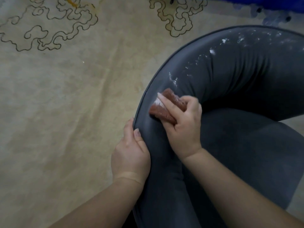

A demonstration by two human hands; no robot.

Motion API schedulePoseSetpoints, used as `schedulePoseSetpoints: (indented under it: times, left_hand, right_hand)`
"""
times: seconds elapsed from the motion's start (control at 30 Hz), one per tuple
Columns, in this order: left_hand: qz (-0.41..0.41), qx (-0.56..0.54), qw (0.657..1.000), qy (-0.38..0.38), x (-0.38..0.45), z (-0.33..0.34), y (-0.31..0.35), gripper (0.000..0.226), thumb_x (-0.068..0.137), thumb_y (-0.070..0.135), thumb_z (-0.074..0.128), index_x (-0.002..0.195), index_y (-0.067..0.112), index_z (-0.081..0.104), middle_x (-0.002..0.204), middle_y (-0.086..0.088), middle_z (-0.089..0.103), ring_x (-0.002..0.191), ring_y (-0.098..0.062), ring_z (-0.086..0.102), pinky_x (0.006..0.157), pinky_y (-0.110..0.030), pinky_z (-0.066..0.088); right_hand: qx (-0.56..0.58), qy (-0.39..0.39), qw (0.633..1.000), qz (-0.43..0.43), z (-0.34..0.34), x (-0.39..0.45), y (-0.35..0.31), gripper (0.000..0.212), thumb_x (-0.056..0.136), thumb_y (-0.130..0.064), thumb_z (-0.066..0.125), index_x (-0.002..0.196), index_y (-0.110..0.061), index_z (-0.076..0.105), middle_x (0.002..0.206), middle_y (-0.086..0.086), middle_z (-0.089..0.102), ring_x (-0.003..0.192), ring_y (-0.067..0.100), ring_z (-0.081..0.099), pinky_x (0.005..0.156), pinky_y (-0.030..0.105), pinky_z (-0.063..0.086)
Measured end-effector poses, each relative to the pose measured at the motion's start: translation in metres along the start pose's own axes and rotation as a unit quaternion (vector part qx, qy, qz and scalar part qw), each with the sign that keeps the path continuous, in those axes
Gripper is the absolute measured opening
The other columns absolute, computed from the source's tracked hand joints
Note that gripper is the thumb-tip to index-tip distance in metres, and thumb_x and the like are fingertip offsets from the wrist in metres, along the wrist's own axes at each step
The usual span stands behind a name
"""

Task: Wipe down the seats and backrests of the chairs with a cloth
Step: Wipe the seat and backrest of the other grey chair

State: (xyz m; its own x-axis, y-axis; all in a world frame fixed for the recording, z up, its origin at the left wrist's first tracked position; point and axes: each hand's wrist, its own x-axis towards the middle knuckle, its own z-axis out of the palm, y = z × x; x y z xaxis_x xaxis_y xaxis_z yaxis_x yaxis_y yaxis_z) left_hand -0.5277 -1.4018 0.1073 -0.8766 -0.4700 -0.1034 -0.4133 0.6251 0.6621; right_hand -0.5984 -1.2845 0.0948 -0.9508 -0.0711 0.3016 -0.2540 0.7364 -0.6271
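A dark grey chair (238,76) with a curved, padded backrest (213,69) fills the right side of the head view, seen from above. Its seat (246,145) lies below and inside the curve of the backrest, darker where the two meet.

The right hand (184,127) presses a reddish-brown cloth (164,107) flat against the inner face of the backrest, near its left edge. The fingers (166,104) lie stretched over the cloth with the thumb curled round its right end, so the cloth is held between them and the padding. One fingertip carries a smear of white.

White specks and streaks (212,51) run in an arc along the backrest above and to the right of the cloth, thickest toward the top right (what the stuff is, I cannot tell). The stretch of backrest just below the cloth looks plain grey.

The left hand (131,155) grips the outer rim of the backrest just below the cloth, thumb on the inner face and the other fingers wrapped round behind, out of sight. A thin piping line runs along that rim.

Both forearms come up from the bottom edge, bare. Under the chair lies a beige carpet (65,96) with dark outlined cloud scrolls (49,30) near the top. Something blue (283,4) shows in the top right corner, too blurred to identify.
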Motion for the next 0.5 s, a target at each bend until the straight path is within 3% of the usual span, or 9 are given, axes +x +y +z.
schedulePoseSetpoints:
  times: [0.13,0.23,0.37,0.5]
  left_hand:
    - [-0.006,-0.006,1.000,0.001,0.000,0.000,-0.001,0.048,0.094,0.037,0.027,0.139,0.028,0.043,0.097,-0.013,0.070,0.083,-0.040,0.061,0.065,-0.033,0.036]
    - [-0.013,-0.002,1.000,-0.004,0.001,0.000,-0.001,0.049,0.095,0.037,0.027,0.140,0.027,0.043,0.097,-0.015,0.069,0.083,-0.040,0.061,0.065,-0.033,0.034]
    - [-0.014,-0.006,1.000,0.001,0.000,0.000,0.000,0.042,0.099,0.030,0.034,0.139,0.022,0.045,0.096,-0.020,0.068,0.083,-0.043,0.060,0.065,-0.036,0.036]
    - [-0.019,-0.007,1.000,0.004,0.000,0.000,0.000,0.043,0.098,0.031,0.033,0.138,0.024,0.046,0.088,-0.020,0.067,0.077,-0.043,0.059,0.063,-0.034,0.033]
  right_hand:
    - [-0.022,0.052,0.997,0.059,0.006,0.061,0.011,0.049,0.083,-0.025,0.071,0.128,-0.040,0.060,0.113,0.012,0.046,0.100,0.032,0.044,0.094,0.040,0.041]
    - [-0.006,0.073,0.994,0.084,0.008,0.056,0.005,0.051,0.083,-0.024,0.071,0.130,-0.038,0.059,0.112,0.012,0.046,0.099,0.031,0.044,0.093,0.040,0.041]
    - [0.010,0.032,0.998,0.045,0.001,-0.012,-0.005,0.053,0.079,-0.021,0.070,0.129,-0.037,0.060,0.105,0.010,0.046,0.094,0.030,0.046,0.088,0.049,0.045]
    - [-0.042,0.010,0.999,0.033,-0.006,0.030,0.006,0.051,0.082,-0.021,0.070,0.128,-0.042,0.059,0.109,0.011,0.047,0.098,0.034,0.045,0.090,0.049,0.043]
